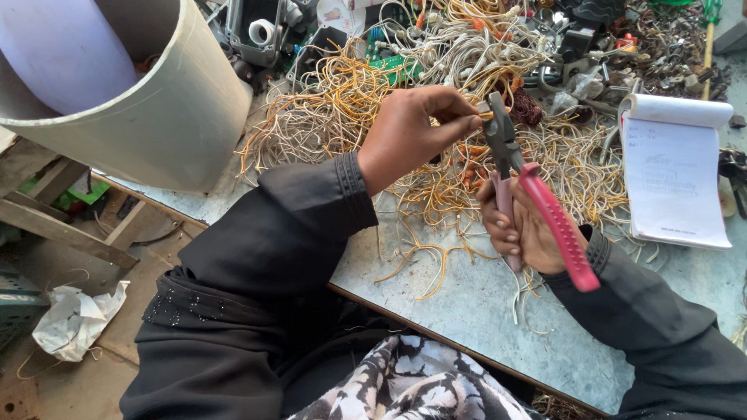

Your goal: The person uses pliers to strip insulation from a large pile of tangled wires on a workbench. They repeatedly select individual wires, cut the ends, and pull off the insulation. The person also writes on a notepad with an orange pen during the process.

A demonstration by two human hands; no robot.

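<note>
At the far left a large pale tub [167, 117] is seen standing on the grey worktop [475, 303], with one crumpled white bag [76, 319] lying on the floor below it. A heap of yellow and white wires [436, 101] is spread across the middle of the worktop, too many and too tangled to be counted.

One left hand [405, 136] is held over the heap, its fingers pinched together on a short piece of wire [481, 117], which is presented sideways to the pliers' nose. The piece is mostly hidden by the fingertips, so its long axis cannot be told with certainty; it appears to run roughly across the view, from the left fingertips rightward into the tool.

One pair of pliers [517, 175] is counted, with two red handles. Its long axis is tilted, running from the dark nose at upper left down to the handle ends at lower right. The right hand [523, 225] is closed around the handles, one handle being left partly free beyond the palm. The nose lies just beside the left fingertips, touching or nearly touching the wire; whether the nose is closed on it cannot be told. The left hand is the nearer one to the wire.

At the right one open notepad [673, 171] is seen, lying near the heap's edge.
</note>
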